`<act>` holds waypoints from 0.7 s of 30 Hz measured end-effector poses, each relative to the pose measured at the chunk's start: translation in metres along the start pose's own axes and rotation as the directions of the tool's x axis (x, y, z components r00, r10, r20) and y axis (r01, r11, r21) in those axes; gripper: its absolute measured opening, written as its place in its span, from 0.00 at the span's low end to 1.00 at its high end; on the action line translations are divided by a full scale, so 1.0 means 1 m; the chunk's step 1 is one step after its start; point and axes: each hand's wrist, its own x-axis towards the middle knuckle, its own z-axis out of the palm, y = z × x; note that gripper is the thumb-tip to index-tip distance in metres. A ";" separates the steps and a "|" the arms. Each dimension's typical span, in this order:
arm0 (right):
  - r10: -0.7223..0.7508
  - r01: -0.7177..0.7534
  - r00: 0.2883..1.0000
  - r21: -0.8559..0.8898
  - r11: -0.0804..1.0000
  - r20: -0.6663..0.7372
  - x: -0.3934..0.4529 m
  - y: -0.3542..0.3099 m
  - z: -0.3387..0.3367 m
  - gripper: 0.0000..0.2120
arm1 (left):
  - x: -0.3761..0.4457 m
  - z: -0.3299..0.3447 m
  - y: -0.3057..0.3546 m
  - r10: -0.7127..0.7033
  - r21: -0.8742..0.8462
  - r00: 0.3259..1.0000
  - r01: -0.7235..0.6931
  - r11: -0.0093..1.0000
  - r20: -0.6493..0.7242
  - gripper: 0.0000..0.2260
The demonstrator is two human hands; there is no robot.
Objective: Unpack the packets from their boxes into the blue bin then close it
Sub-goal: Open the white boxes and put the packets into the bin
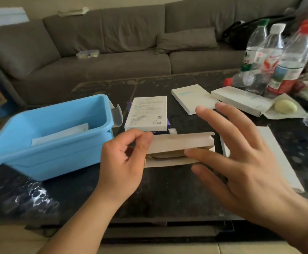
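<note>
From my head camera: my left hand pinches the left end of an open white box held above the dark desk, flap lifted, something pale showing inside. My right hand is spread wide, fingers apart, its fingertips at the box's right end. The blue bin sits at nine o'clock from the box, lid off, a white packet inside. More white boxes lie at twelve and one o'clock.

white box | print, barcode | too small to read
</note>
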 end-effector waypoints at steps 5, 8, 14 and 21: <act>-0.044 0.042 0.999 -0.078 0.996 -0.013 0.009 -0.012 0.003 0.14 | 0.005 0.007 0.005 -0.030 -0.023 0.998 0.029 0.999 -0.055 0.08; -0.008 0.011 1.000 -0.131 0.991 0.020 0.011 -0.017 0.008 0.19 | 0.007 0.009 0.003 -0.030 -0.035 0.998 0.028 0.999 -0.053 0.08; 0.055 -0.003 0.984 -0.289 0.957 0.170 0.010 -0.008 0.023 0.22 | 0.007 0.011 0.000 0.015 -0.011 0.999 -0.016 1.000 -0.032 0.10; -0.111 0.122 0.992 -0.193 0.974 0.063 0.003 -0.006 0.014 0.11 | 0.003 0.008 -0.005 0.033 0.001 0.999 -0.033 0.999 0.024 0.08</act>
